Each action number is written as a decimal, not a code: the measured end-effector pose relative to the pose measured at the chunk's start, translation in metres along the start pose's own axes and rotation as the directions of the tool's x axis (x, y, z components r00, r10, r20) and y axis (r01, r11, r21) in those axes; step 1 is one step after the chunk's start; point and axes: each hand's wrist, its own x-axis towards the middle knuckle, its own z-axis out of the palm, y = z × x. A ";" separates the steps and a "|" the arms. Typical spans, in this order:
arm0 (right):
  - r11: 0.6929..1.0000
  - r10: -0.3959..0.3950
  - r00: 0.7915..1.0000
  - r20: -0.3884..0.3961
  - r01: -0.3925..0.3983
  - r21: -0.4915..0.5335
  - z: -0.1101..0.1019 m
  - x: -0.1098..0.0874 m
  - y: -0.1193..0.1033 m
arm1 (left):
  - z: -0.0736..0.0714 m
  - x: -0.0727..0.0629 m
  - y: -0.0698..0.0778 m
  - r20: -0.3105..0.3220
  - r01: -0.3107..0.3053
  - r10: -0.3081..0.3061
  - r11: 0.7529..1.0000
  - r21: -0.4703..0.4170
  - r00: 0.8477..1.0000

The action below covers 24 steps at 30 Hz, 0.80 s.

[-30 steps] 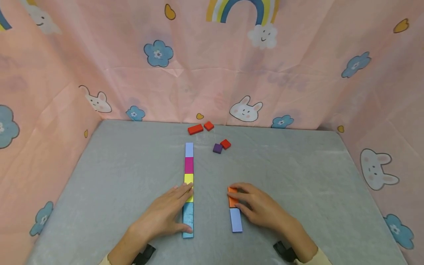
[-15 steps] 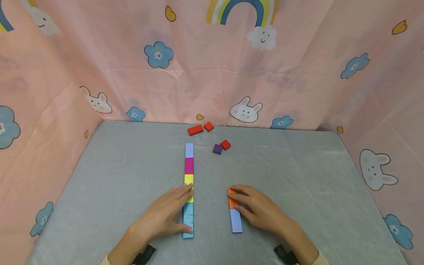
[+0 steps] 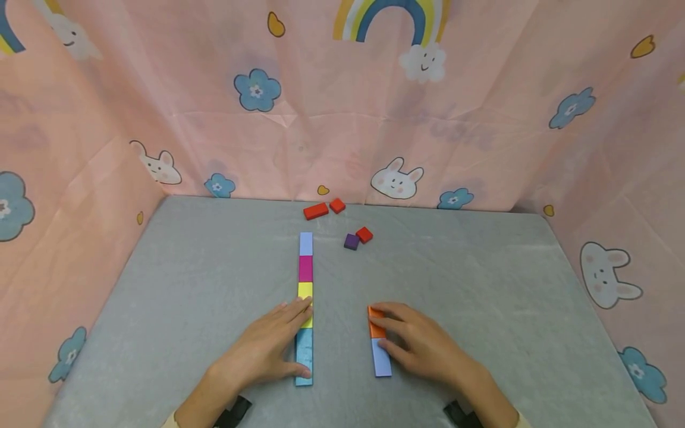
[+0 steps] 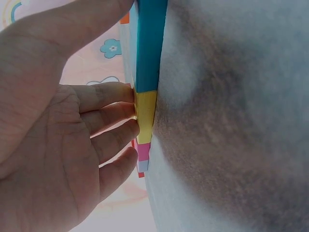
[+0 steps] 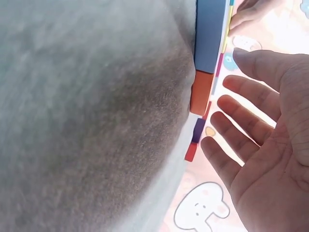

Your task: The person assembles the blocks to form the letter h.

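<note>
End to end on the table (image 3: 214, 255): orange block (image 3: 377, 333) and lavender-blue block (image 3: 382, 364), with the right hand (image 3: 428, 342) just above, fingers loosely spread, gripping nothing. Thumb now shifted past the seam, over the lavender-blue block: probably a release, leaving the pair lined up. Alongside: left hand (image 3: 267, 345), fingers straight, on yellow block (image 3: 305, 289) and turquoise block (image 3: 303, 349). Beyond: three red blocks (image 3: 316, 211), purple block (image 3: 351, 242).
</note>
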 end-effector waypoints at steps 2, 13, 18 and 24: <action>1.000 0.004 1.000 0.003 -0.004 0.003 0.000 -0.001 -0.001 | 0.000 0.000 0.000 0.002 0.002 -0.002 1.000 -0.002 1.000; 1.000 0.017 1.000 0.010 -0.017 0.011 -0.001 0.000 -0.003 | 0.000 0.000 0.000 -0.008 -0.008 0.008 1.000 0.001 1.000; 0.999 0.028 1.000 0.003 -0.028 0.024 -0.001 0.003 -0.003 | 0.000 -0.001 -0.001 -0.009 -0.010 0.010 1.000 0.005 1.000; 0.999 0.017 0.999 -0.037 -0.016 0.038 -0.003 0.010 -0.001 | 0.001 0.000 -0.001 -0.007 -0.004 0.004 1.000 0.000 1.000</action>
